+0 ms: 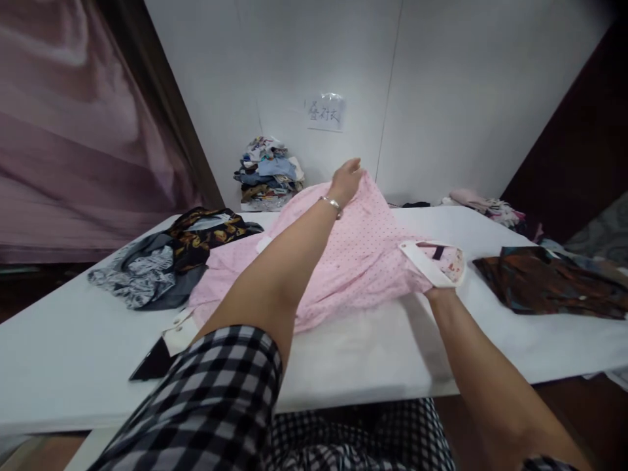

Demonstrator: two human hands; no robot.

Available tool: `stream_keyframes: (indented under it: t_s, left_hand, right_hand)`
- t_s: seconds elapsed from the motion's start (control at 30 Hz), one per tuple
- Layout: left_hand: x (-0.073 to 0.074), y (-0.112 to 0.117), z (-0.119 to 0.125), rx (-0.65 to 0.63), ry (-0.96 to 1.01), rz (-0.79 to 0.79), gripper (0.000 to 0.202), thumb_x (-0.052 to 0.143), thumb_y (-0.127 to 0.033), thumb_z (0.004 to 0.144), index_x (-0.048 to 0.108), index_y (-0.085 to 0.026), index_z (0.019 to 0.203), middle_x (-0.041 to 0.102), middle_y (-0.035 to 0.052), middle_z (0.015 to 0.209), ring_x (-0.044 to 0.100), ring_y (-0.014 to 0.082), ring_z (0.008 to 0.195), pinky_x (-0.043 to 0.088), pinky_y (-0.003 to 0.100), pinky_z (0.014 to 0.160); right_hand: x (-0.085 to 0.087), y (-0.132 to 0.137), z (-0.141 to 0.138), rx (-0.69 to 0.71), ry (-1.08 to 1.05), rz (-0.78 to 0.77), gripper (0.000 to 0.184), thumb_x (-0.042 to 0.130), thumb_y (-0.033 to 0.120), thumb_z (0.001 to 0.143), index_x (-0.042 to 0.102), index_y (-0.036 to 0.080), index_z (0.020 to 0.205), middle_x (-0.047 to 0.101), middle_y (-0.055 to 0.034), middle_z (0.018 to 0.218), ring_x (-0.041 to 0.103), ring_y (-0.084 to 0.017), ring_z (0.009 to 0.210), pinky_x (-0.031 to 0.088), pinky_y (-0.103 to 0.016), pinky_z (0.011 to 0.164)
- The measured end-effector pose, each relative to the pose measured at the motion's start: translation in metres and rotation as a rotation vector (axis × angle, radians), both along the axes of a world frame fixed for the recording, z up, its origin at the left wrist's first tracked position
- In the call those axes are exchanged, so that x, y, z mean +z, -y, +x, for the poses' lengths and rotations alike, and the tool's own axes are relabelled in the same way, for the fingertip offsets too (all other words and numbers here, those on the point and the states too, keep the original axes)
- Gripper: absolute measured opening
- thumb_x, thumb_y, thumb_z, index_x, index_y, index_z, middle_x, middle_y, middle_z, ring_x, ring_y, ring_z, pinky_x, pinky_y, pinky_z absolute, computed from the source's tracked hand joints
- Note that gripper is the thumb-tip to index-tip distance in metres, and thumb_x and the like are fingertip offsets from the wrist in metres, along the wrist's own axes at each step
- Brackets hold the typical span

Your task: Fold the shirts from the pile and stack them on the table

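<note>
A pink dotted shirt (343, 255) with white trim is spread across the white table, partly lifted off it. My left hand (347, 180), a bracelet at its wrist, reaches far forward and pinches the shirt's raised upper edge. At the shirt's right end, the white collar (426, 265) stands up with a dark label inside. My right hand (436, 292) grips the shirt just beneath this collar; the fabric hides its fingers. To the left, a white cuff (180, 335) with buttons lies near the table's front, partly behind my left arm.
Dark patterned clothes (167, 258) lie on the left of the white table (358, 366). A folded brown garment (544, 281) is at the right. Against the wall stand a tall clothes stack (269, 173) and more clothes (483, 204). A black flat object (151, 361) sits at front left.
</note>
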State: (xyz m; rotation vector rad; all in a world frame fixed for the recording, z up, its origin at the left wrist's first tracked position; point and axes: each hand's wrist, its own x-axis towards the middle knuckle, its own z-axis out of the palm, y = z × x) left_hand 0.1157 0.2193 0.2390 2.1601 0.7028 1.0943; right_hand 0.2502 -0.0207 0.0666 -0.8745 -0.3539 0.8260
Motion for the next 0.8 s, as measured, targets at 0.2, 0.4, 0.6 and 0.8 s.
stream_keyframes:
  t_s: [0.2,0.4,0.6,0.8]
  left_hand:
    - [-0.049,0.055,-0.039,-0.331,-0.239,0.120,0.049,0.050,-0.046,0.092,0.052,-0.021,0.135,0.050,0.0112,0.144,0.049,0.0244,0.127,0.041,0.040,0.104]
    - [-0.152,0.088,-0.178,-0.244,-0.515,0.267,0.035,0.051,-0.044,0.092,0.064,-0.020,0.113,0.067,0.0080,0.114,0.062,0.0216,0.103,0.049,0.038,0.091]
    - [-0.195,0.102,-0.232,-0.169,-0.705,0.456,0.026,0.062,-0.029,0.084,0.066,-0.021,0.108,0.067,0.0095,0.112,0.059,0.0273,0.105,0.045,0.045,0.093]
    - [-0.165,0.111,-0.207,-0.090,-0.662,0.262,0.017,0.052,-0.026,0.089,0.066,-0.018,0.084,0.070,0.0070,0.088,0.062,0.0214,0.086,0.046,0.033,0.078]
  right_hand:
    - [-0.028,0.033,0.037,-0.180,-0.180,-0.153,0.028,0.044,0.025,0.084,0.066,0.022,0.101,0.074,-0.0072,0.093,0.068,-0.024,0.092,0.057,-0.041,0.083]
    - [-0.056,0.078,0.006,-0.033,-0.242,-0.082,0.034,0.045,0.048,0.092,0.065,0.024,0.107,0.073,-0.0076,0.104,0.068,-0.022,0.099,0.058,-0.042,0.084]
    - [-0.066,0.054,-0.026,-0.006,-0.035,-0.229,0.026,0.066,0.020,0.078,0.067,0.021,0.105,0.074,-0.0060,0.099,0.070,-0.019,0.088,0.061,-0.029,0.073]
    - [-0.032,0.036,0.042,-0.303,0.144,-0.260,0.017,0.061,0.009,0.077,0.063,0.020,0.089,0.070,0.0023,0.074,0.067,-0.014,0.068,0.056,-0.020,0.057]
